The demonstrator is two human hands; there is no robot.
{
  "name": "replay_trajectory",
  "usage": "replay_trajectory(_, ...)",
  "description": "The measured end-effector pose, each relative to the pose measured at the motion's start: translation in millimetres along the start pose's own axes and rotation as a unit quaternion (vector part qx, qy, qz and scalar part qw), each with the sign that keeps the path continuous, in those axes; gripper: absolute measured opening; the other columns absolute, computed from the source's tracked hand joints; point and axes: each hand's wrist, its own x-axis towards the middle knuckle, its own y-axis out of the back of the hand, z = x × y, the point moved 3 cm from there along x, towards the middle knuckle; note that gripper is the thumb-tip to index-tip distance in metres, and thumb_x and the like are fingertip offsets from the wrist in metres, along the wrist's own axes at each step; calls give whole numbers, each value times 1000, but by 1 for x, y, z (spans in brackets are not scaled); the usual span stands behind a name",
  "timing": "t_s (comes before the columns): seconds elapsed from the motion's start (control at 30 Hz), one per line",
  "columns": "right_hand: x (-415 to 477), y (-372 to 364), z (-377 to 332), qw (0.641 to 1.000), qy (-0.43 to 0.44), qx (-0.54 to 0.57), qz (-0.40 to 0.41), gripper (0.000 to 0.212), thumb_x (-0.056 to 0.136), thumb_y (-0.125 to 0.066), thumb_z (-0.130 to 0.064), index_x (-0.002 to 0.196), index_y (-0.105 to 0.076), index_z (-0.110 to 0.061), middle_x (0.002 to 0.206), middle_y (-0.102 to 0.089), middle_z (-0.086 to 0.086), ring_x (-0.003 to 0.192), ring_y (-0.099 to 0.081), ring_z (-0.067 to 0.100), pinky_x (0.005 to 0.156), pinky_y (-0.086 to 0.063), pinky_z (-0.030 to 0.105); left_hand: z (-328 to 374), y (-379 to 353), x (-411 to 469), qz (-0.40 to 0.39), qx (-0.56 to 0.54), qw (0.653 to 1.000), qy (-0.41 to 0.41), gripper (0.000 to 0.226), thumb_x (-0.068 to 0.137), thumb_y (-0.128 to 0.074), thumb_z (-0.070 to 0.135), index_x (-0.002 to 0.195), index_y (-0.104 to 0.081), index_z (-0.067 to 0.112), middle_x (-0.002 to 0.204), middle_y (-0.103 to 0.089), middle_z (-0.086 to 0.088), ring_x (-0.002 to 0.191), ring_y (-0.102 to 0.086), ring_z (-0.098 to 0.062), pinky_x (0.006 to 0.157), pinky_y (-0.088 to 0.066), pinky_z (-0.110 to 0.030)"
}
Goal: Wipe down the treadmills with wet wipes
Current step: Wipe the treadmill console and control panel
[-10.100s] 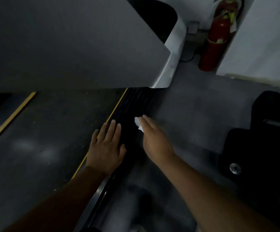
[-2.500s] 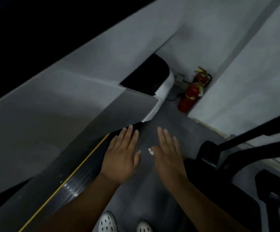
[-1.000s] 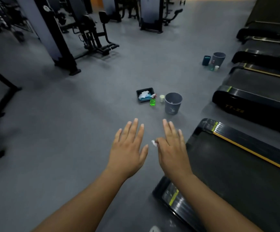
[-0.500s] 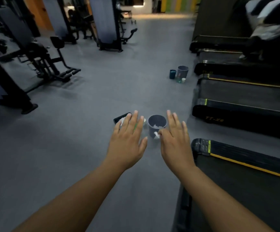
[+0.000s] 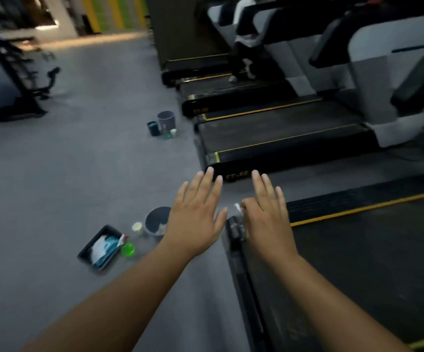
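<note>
I see left hand (image 5: 195, 216) flat, fingers straight, holding nothing. Right hand (image 5: 266, 222) pinches wet wipe (image 5: 238, 207) at thumb, over treadmill (image 5: 358, 262) rear corner; bin (image 5: 152, 221) on floor beside.

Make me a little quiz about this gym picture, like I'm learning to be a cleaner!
1. Which hand pinches the wipe: the left hand or the right hand?
2. True or false: the near bin lies tipped over on the floor.
3. Fill in: the green bottle stands beside the black ___.

Key
1. The right hand.
2. False: it stands upright.
3. Tray.
</note>
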Motion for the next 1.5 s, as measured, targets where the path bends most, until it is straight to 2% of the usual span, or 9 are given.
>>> replay_trajectory(0.07,14,-2,44,999,-42,-20,7,3,94,-60,-16,91,-60,-14,163,-23,17,153,-19,33,121,-18,55,16,-20,48,-16,-15,999,-32,68,101,-27,50,158,-30,14,166,-22,-10,153,-22,-28,120,-28,-52)
replay_trajectory(0.2,33,5,126,992,-112,-65,4,12,90,-72,-12,90,-61,-17,163,-26,18,153,-20,33,120,-22,56,63,-50,136,-23,-38,994,-100,68,100,-26,50,156,-34,13,165,-24,-10,152,-25,-29,119,-29,-52)
replay_trajectory(0.5,38,59,278,949,-263,-169,36,7,96,-64,-16,90,-60,-16,165,-22,15,153,-18,31,121,-20,53,207,-120,275,-52,-104,951,-286,67,101,-27,50,155,-35,11,164,-26,-13,151,-27,-30,118,-31,-51)
replay_trajectory(0.67,20,62,372,910,-337,-235,54,6,98,-59,-19,93,-61,-16,165,-20,13,154,-15,29,122,-21,54,297,-195,343,-51,-148,907,-390,66,99,-32,48,153,-39,10,162,-32,-14,148,-32,-31,115,-36,-53)
replay_trajectory(0.77,29,92,429,879,-401,-253,47,13,99,-53,-21,91,-62,-16,164,-22,17,153,-16,30,122,-21,54,356,-214,399,-69,-171,882,-433,67,100,-30,49,155,-36,11,163,-28,-13,150,-28,-29,118,-31,-51)
replay_trajectory(0.97,108,209,489,823,-493,-277,51,34,101,-33,-27,92,-63,-14,162,-27,18,153,-18,31,122,-20,53,459,-155,524,-111,-202,823,-519,69,99,-29,50,157,-32,12,165,-24,-11,152,-24,-27,120,-26,-50)
replay_trajectory(1.13,160,307,511,780,-541,-308,64,4,96,-61,-13,94,-63,-16,164,-22,17,154,-13,29,123,-17,52,533,-73,596,-104,-224,786,-566,68,100,-26,50,157,-30,13,166,-22,-10,152,-22,-26,121,-26,-49)
replay_trajectory(1.27,178,377,528,748,-561,-340,97,5,95,-61,-11,92,-60,-15,165,-20,17,154,-8,26,124,-11,49,597,-14,633,-80,-249,752,-605,68,100,-27,51,157,-30,14,166,-22,-10,153,-21,-26,122,-24,-48)
replay_trajectory(1.5,159,460,572,703,-571,-396,154,30,99,-32,-26,91,-59,-14,164,-24,17,154,-15,30,123,-13,49,712,23,634,-59,-270,695,-664,70,100,-24,52,159,-26,15,167,-16,-8,154,-14,-24,123,-18,-47)
